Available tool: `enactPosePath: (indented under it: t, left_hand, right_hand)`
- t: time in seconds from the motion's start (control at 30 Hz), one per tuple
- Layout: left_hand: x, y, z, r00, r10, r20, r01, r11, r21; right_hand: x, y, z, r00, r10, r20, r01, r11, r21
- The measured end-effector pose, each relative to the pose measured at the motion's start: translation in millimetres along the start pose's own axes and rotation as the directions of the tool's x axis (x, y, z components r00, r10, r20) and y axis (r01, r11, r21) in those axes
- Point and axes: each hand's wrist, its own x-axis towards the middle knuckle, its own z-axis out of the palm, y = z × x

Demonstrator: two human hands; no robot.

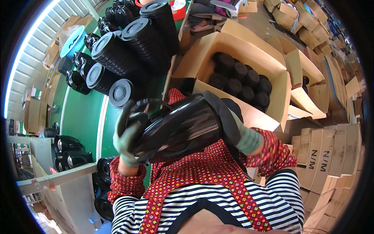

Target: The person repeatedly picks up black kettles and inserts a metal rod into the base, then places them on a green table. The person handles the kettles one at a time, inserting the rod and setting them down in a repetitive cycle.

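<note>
A large glossy black kettle body (181,130) lies tilted on its side in front of my chest, held between my two hands. Both hands wear pale green gloves with dark palms. My left hand (128,134) is wrapped around the end at the left, close to a thin curved black strip that looks like a handle. At the other end, my right hand (228,121) presses its dark-coated fingers over the wide rim. The kettle's inside is hidden from this view.
Tall stacks of round black pieces with grey centres (120,93) stand on the green bench (78,124), beside glossy black parts (77,82). An open carton (249,113) holds several black cylinders. Flat cartons (319,156) are stacked at right; more kettle bodies (76,160) sit on a left shelf.
</note>
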Motion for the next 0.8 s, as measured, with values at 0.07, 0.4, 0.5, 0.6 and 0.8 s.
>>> enactPosePath:
  t: [0.07, 0.4, 0.5, 0.6, 0.8]
  left_hand:
    - [5.4, 0.1, -17.8, 0.982, 0.066, 0.179, -0.104, 0.972, 0.211]
    - [-27.4, -12.7, 6.4, 0.764, -0.576, 0.292, 0.607, 0.487, -0.628]
    - [-10.2, 5.0, -15.0, 0.906, -0.408, 0.115, 0.412, 0.911, -0.02]
    - [-4.7, 2.3, -18.4, 0.901, -0.381, 0.206, 0.367, 0.925, 0.102]
    - [-15.9, -2.1, -12.9, 0.722, -0.607, 0.333, 0.689, 0.673, -0.268]
  right_hand:
    - [2.1, -3.4, -11.2, 0.989, 0.147, -0.001, -0.147, 0.987, -0.068]
    - [1.3, 28.9, 0.9, 0.764, -0.606, 0.22, 0.644, 0.738, -0.202]
    - [6.6, 38.2, -5.6, 0.919, 0.39, -0.052, -0.335, 0.844, 0.419]
    - [-0.4, 39.9, -11.1, 0.996, 0.012, 0.086, -0.028, 0.981, 0.192]
    - [-4.9, 33.3, -9.0, 0.788, -0.567, 0.24, 0.611, 0.77, -0.183]
